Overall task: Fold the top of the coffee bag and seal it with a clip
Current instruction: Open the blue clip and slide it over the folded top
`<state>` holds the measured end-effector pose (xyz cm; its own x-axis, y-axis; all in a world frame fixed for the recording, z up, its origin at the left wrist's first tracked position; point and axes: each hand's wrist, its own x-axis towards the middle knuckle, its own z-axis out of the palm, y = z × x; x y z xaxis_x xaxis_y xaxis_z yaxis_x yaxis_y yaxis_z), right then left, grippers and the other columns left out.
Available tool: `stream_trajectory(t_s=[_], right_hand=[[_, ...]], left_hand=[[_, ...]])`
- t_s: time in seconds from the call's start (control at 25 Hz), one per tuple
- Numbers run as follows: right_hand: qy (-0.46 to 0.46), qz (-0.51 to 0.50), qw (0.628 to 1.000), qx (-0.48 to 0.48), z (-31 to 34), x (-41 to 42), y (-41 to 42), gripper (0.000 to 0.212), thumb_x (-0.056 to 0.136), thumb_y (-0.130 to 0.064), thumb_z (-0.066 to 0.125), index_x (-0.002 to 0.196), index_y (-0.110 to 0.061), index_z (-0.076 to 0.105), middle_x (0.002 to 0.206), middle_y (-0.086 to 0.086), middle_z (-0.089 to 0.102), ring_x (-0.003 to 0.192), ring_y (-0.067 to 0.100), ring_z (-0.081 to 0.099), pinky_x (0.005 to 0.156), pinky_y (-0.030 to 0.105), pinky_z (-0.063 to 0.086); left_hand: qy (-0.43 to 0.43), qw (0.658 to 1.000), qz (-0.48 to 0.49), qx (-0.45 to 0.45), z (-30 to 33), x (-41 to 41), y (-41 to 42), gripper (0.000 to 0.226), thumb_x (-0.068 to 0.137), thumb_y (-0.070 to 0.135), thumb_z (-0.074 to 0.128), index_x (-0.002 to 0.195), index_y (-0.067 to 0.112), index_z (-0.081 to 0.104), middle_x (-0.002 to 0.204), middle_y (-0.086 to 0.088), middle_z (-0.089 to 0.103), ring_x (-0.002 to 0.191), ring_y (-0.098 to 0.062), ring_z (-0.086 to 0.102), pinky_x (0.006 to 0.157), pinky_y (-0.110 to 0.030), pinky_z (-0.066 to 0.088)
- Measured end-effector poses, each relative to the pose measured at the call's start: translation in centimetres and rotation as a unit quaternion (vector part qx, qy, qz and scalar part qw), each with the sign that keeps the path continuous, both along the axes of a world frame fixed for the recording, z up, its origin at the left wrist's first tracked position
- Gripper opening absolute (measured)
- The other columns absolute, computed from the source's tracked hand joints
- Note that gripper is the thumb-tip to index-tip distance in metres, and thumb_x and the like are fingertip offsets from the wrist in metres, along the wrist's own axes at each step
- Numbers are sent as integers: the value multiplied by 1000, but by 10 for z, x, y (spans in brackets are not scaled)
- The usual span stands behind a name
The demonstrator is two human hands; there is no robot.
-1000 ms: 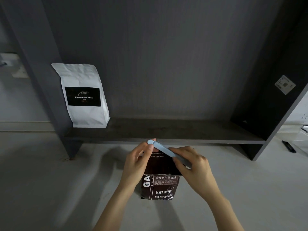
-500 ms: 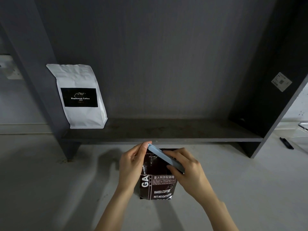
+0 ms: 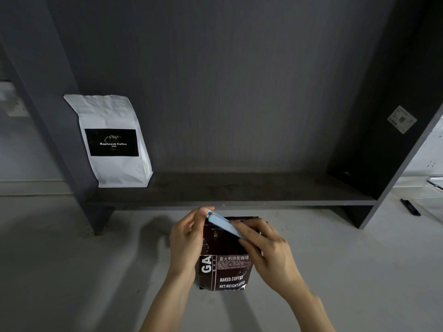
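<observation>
The dark coffee bag [image 3: 225, 264] is stood on the pale counter [image 3: 72, 271], just in front of the shelf [image 3: 239, 190]. A pale blue clip [image 3: 224, 224] is pinched across its top by the left hand [image 3: 185, 238] and the right hand [image 3: 268, 250]. A white bag [image 3: 115, 142] is stood at the shelf's left end.

Dim; soft shadows fall left; wide-angle edge warp.

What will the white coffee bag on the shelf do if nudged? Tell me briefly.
The white coffee bag stands on the shelf against its side panel, so it probably tips forward rather than sideways. Its creased top suggests soft, yielding paper. The bulging lower part hints at contents, so likely fairly heavy and stable.
</observation>
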<state>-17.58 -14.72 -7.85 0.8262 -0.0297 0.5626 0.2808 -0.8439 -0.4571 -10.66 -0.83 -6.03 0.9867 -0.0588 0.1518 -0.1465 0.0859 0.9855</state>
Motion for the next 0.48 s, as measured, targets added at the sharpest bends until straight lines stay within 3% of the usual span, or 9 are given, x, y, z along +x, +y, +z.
stream_trajectory(t_s=[0.24,0.48], right_hand=[[39,36,992,110,1,-1,-3,30,80,-42,49,108,-36,57,100,-15,58,84,1,57,67,5,43],[70,6,984,161,5,-16,-20,22,70,-46,56,83,-30,65,85,-32,58,77,-5,56,63,5,40]], left_hand=[[-2,1000,-10,-2,0,2,3,24,87,25,52,72,36,68,61,26,70,65,15,60,57,2,41],[6,1000,1,-16,-2,6,7,19,87,24,52,79,30,68,60,30,68,66,15,60,58,3,42]])
